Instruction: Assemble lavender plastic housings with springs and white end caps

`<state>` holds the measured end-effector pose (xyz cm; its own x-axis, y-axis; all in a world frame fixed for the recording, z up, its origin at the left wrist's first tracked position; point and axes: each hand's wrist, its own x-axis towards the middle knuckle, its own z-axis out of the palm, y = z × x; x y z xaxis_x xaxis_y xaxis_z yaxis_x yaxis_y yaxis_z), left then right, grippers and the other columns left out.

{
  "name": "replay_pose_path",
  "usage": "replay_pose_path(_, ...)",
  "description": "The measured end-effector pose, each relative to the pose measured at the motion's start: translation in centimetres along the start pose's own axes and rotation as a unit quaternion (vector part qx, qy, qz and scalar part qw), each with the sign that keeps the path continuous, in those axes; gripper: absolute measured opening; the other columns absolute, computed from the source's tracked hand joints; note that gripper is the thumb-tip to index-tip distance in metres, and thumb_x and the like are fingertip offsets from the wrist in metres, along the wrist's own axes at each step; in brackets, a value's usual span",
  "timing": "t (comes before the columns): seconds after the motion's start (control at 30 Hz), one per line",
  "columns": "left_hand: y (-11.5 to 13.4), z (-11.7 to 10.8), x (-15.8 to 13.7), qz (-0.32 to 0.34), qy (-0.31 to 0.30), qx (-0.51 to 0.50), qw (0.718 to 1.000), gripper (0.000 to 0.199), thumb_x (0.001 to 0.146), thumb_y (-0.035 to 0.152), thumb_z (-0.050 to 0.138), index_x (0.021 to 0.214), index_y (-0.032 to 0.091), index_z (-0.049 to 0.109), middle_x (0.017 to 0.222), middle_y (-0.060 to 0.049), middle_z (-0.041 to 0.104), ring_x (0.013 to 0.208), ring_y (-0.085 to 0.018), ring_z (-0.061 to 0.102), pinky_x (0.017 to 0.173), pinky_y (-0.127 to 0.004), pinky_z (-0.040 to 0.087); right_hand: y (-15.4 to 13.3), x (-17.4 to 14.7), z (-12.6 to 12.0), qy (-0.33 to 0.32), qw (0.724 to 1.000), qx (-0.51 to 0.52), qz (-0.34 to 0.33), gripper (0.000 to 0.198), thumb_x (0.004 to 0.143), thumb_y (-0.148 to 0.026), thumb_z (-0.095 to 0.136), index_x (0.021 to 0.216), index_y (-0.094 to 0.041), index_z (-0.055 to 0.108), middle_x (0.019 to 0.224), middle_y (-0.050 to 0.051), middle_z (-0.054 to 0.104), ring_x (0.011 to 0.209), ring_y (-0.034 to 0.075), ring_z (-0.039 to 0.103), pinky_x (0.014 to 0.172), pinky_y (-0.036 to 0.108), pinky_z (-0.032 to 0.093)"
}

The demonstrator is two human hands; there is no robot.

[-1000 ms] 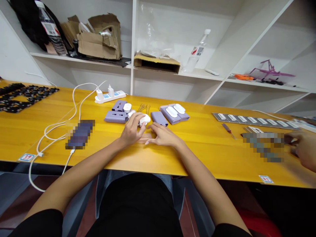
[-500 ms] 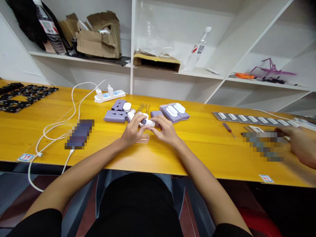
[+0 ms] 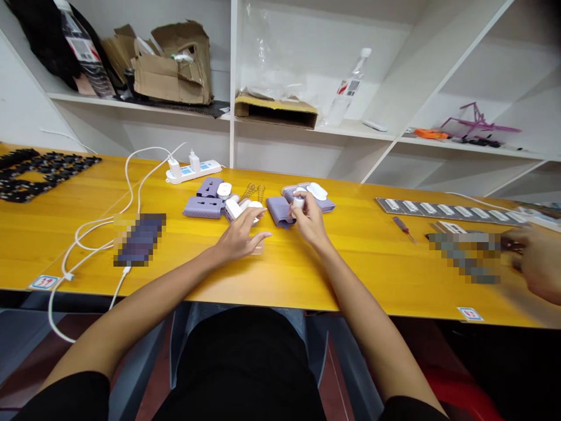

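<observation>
My right hand (image 3: 312, 222) is closed around a small white cylindrical part (image 3: 298, 202), held over a purple housing (image 3: 279, 210). My left hand (image 3: 239, 235) hovers apart from it with thumb and fingers spread, holding nothing. Just beyond its fingers lie white plastic parts (image 3: 234, 208), partly covered by the hand. Two purple slotted shells (image 3: 203, 207) and a round white socket piece (image 3: 224, 190) sit to the left. Thin coil springs (image 3: 254, 192) lie at the back. White oval caps (image 3: 317, 191) rest on more purple housings behind my right hand. A clear pinkish piece (image 3: 258, 249) shows partly beneath my left hand.
A power strip (image 3: 193, 171), white cables and a blurred-out phone (image 3: 142, 240) are on the left. To the right lie a screwdriver (image 3: 404, 228) and a long strip of white pieces (image 3: 445, 210). Another person's hand (image 3: 541, 263) works at the right edge.
My hands have parted. The right hand carried the white cylindrical part right and slightly up to the purple housing; the left hand let go and spread its fingers.
</observation>
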<state>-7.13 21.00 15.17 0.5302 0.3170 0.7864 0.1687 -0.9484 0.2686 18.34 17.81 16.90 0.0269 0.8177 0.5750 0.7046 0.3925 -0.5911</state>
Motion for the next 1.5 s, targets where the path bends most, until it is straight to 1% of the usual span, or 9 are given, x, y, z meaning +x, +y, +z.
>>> replay_pose_path(0.17,0.1,0.0,-0.1,-0.036,-0.043,-0.004,0.998,0.05,0.106,0.037,0.065,0.149,0.02,0.048,0.126,-0.015,0.069,0.116,-0.028,0.07,0.103,-0.047,0.06,0.5,-0.2,-1.2,-0.027,0.993,-0.11,0.037,0.024,0.094,-0.039,0.063,0.112,-0.024,0.067,0.071,0.001,0.064,0.068,0.024,0.059,0.067,0.036,0.045)
replay_pose_path(0.27,0.2,0.0,-0.1,-0.043,-0.051,-0.003,0.998,0.049,0.106,0.037,0.066,0.148,0.019,0.049,0.125,-0.015,0.069,0.115,-0.028,0.07,0.102,-0.047,0.06,0.3,-0.6,-1.3,-0.084,0.967,-0.24,0.017,0.043,0.084,-0.038,0.08,0.121,-0.022,0.069,0.088,0.01,0.075,0.075,0.029,0.065,0.067,0.038,0.045)
replay_pose_path(0.37,0.2,0.0,0.0,-0.037,-0.05,0.007,0.998,0.048,0.105,0.035,0.066,0.147,0.018,0.05,0.123,-0.015,0.069,0.114,-0.028,0.07,0.103,-0.047,0.059,0.6,-0.8,-0.8,-0.112,0.943,-0.315,-0.005,0.033,0.087,-0.027,0.076,0.118,-0.02,0.072,0.114,0.019,0.075,0.08,0.031,0.068,0.068,0.039,0.045)
replay_pose_path(0.57,0.1,-0.1,0.1,-0.032,-0.032,0.019,0.999,0.044,0.106,0.036,0.064,0.145,0.019,0.051,0.118,-0.013,0.07,0.11,-0.028,0.07,0.101,-0.047,0.059,1.4,-0.1,-0.2,-0.094,0.942,-0.321,-0.033,0.012,0.094,-0.023,0.063,0.097,-0.019,0.074,0.105,0.02,0.074,0.081,0.031,0.067,0.07,0.039,0.043)
replay_pose_path(0.77,0.0,-0.3,0.2,-0.006,0.004,0.031,0.999,0.051,0.104,0.032,0.068,0.149,0.019,0.049,0.133,-0.017,0.068,0.128,-0.032,0.066,0.111,-0.053,0.055,0.8,0.1,-1.2,0.086,0.991,-0.095,-0.029,0.026,0.094,-0.043,0.065,0.078,-0.023,0.067,0.073,0.005,0.068,0.066,0.021,0.059,0.065,0.034,0.045)
replay_pose_path(0.9,0.1,-0.7,0.5,0.003,0.017,0.067,0.998,0.069,0.1,0.032,0.073,0.16,0.022,0.04,0.153,-0.021,0.057,0.148,-0.037,0.054,0.122,-0.061,0.046,-0.3,0.0,-1.1,0.131,0.984,0.113,0.053,0.03,0.087,-0.047,0.075,0.073,-0.023,0.064,0.06,-0.003,0.056,0.054,0.014,0.047,0.053,0.029,0.038)
replay_pose_path(1.1,0.5,-1.2,0.9,-0.022,0.018,0.132,0.991,0.102,0.091,0.043,0.083,0.171,0.025,0.023,0.172,-0.023,0.036,0.162,-0.045,0.033,0.128,-0.069,0.032,-3.1,-0.7,-0.4,0.085,0.962,0.245,0.087,0.03,0.082,-0.047,0.082,0.073,-0.024,0.065,0.05,-0.007,0.049,0.043,0.012,0.043,0.044,0.028,0.031)
replay_pose_path(1.27,-0.2,-1.1,0.6,-0.028,0.037,0.12,0.992,0.088,0.09,0.027,0.077,0.165,0.023,0.031,0.157,-0.022,0.05,0.15,-0.042,0.047,0.124,-0.064,0.04,-5.7,-1.6,0.2,0.014,0.953,0.295,0.075,0.032,0.082,-0.048,0.087,0.075,-0.023,0.067,0.051,-0.005,0.055,0.043,0.012,0.045,0.045,0.029,0.033)
replay_pose_path(1.5,-1.4,-0.9,0.4,-0.029,0.133,0.05,0.989,0.078,0.083,0.029,0.085,0.148,0.022,0.043,0.136,-0.016,0.061,0.128,-0.033,0.065,0.11,-0.052,0.055,-5.2,-0.7,-0.3,-0.064,0.861,0.496,0.093,0.036,0.082,-0.045,0.082,0.107,-0.022,0.07,0.08,0.003,0.07,0.061,0.017,0.059,0.058,0.035,0.048)
